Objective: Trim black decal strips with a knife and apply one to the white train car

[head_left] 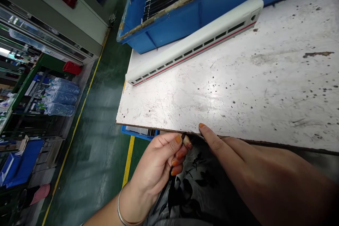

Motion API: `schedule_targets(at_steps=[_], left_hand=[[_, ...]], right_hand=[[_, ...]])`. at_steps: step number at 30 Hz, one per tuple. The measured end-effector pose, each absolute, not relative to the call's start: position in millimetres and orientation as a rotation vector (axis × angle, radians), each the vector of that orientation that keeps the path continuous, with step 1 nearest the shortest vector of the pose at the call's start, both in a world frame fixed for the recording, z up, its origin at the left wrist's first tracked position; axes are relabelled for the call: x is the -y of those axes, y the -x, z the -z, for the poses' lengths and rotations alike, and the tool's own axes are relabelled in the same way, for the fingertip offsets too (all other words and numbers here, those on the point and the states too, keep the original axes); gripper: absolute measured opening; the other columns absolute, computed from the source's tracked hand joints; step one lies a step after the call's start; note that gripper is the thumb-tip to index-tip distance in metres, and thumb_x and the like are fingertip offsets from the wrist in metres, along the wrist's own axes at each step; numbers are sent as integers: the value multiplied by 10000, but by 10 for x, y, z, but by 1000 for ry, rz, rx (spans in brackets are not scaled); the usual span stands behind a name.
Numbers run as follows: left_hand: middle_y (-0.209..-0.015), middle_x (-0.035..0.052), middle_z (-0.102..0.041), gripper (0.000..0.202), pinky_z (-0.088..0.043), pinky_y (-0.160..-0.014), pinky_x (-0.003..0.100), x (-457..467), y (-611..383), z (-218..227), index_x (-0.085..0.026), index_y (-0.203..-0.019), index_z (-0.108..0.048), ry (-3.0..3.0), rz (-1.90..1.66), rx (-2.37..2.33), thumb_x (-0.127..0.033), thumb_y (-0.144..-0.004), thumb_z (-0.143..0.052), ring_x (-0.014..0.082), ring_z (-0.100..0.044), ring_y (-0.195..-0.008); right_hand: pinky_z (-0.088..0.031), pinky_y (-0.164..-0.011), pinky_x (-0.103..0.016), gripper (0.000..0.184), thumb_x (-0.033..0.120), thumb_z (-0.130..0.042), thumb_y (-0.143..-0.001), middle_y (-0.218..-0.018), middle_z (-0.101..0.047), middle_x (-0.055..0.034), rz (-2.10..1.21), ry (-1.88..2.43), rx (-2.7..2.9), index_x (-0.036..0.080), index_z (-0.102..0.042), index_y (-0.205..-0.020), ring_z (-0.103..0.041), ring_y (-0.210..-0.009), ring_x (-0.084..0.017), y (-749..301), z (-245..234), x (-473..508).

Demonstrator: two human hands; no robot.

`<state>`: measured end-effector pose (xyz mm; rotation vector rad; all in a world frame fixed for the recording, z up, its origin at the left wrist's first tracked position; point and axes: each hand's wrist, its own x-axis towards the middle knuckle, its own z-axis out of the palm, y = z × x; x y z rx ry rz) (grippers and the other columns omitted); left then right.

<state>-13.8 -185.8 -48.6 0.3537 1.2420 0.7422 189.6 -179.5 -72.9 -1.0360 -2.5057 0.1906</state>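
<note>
My left hand (159,162) is below the table's front edge, fingers curled and pinched on a thin dark strip (169,180) that runs down through the palm. My right hand (238,162) lies beside it, forefinger stretched out with its tip touching the front edge of the white worn table (238,88); the other fingers are hidden. A long white toy train carriage shell (196,40) with black windows and a red stripe lies slantwise at the back of the table, apart from both hands.
A blue crate (169,24) holding black-and-white strips stands behind the carriage. Another blue tray (137,132) shows under the table's left corner. To the left lie a green floor with yellow lines, shelving, wrapped bottles (60,97) and a red tub (71,67).
</note>
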Motion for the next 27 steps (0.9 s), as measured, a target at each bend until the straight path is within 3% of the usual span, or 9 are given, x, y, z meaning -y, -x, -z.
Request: schedule_targets(at_steps=[5,13,20,27], left_hand=[[-595,-39,-397,235,-276,-397,115,1841,115,504,-113,-808,-709,-355,-756,-1246,-330,-893,-681,41,-259,-486],[-589,-39,-401,219,-287,-387,112,1838,77,473,-120,-767,-707,-404,-760,-1278,-295,-895,-676,39,-281,-471],[-581,-39,-387,273,-285,-392,128,1840,83,486,-132,-710,-679,-457,-741,-1305,-313,-912,-651,43,-279,-465],[-558,-45,-372,333,-269,-396,136,1846,79,485,-128,-668,-635,-474,-727,-1315,-351,-914,-651,40,-279,-455]], right_hand=[[-381,-332,-323,705,160,-509,-730,-846,-675,-107,-202,1031,2501,-40,-475,-1406,-516,-454,-168,-1883,721,1799],[-339,-314,-331,643,308,-505,-832,-656,-553,-52,-123,991,2518,-66,-521,-1355,-461,-417,-173,-1856,719,1774],[-352,-349,-295,603,140,-537,-810,-653,-529,-3,-33,1077,2525,-12,-499,-1392,-491,-431,-147,-1831,707,1793],[-332,-350,-273,560,127,-561,-848,-625,-523,6,6,1044,2601,-50,-490,-1375,-501,-446,-140,-1815,631,1776]])
